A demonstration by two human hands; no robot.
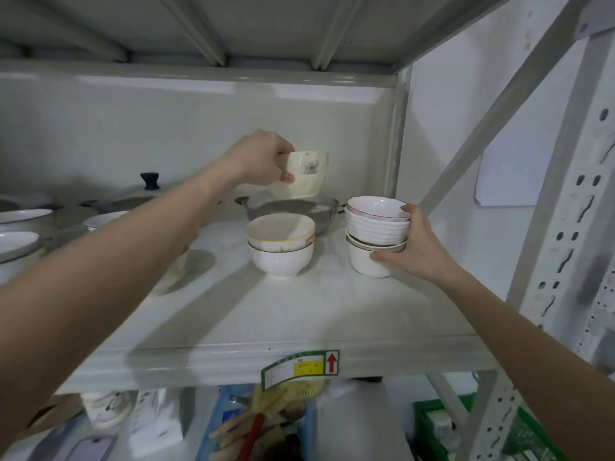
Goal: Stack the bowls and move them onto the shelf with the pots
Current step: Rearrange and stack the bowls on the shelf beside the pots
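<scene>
Bowls are what we are handling, on a pale metal shelf (233,314) in a storage rack. We take that shelf as our landmark.

Nearest to us, on the shelf's front edge, is a green, yellow and white label (301,367) with a red arrow pointing up. Below the shelf we see blurred clutter, including a blue bin (213,427) holding brushes and a green crate (429,424) toward the right.

On the shelf's right side, our right hand (414,247) grips a stack of white bowls (377,234). The fingers curl around the top bowl's rim and the thumb presses the lowest bowl's side. This stack stands on the shelf surface.

Just left of it, at the middle of the shelf, a second, shorter stack of bowls (281,249) stands on the shelf, apart from the first. Its top bowl has a yellow rim.

Above and slightly behind that shorter stack, our left hand (263,161) holds a single cream bowl (304,176) in the air, tilted, with a small dark picture on its side. The thumb and fingers pinch its rim.

Farther back on the shelf sits a grey pot with side handles (319,211). At the shelf's left side are more pots, one with a lid and black knob (149,180), and white pans (23,217) at the far left edge.
</scene>
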